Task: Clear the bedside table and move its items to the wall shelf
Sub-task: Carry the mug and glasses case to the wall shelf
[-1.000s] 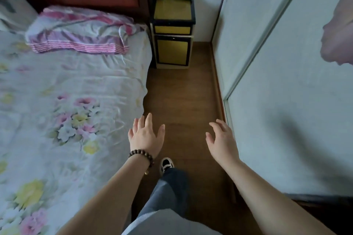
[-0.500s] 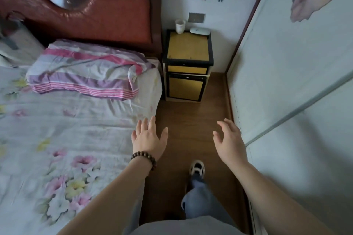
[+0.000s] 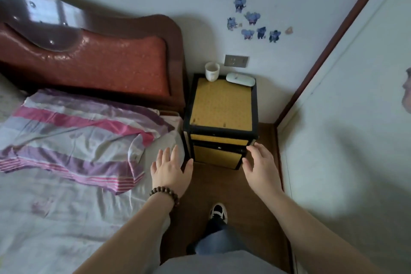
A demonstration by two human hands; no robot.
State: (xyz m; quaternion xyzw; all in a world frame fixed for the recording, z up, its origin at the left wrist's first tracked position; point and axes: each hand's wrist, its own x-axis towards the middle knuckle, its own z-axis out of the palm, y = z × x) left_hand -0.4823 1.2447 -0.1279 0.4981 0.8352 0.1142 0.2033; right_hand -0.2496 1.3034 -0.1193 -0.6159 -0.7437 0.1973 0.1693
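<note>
The bedside table (image 3: 222,108) has a yellow top with a black frame and stands against the back wall. A white cup (image 3: 212,71) sits at its back left corner. A flat white oval case (image 3: 240,79) lies at its back right corner. My left hand (image 3: 170,170), with a bead bracelet on the wrist, hovers empty with fingers spread, in front of the table's lower left. My right hand (image 3: 260,165) hovers empty in front of its lower right, fingers relaxed. No wall shelf is in view.
The bed (image 3: 55,184) with a striped pillow (image 3: 73,133) and red headboard (image 3: 100,66) fills the left. A white sliding door (image 3: 347,140) runs along the right. Brown floor (image 3: 244,196) forms a narrow aisle where my foot (image 3: 219,212) stands. A wall socket (image 3: 236,60) sits above the table.
I have walked down the aisle toward the bedside table, which now looks much nearer. Both hands stayed open and empty, held out in front.
</note>
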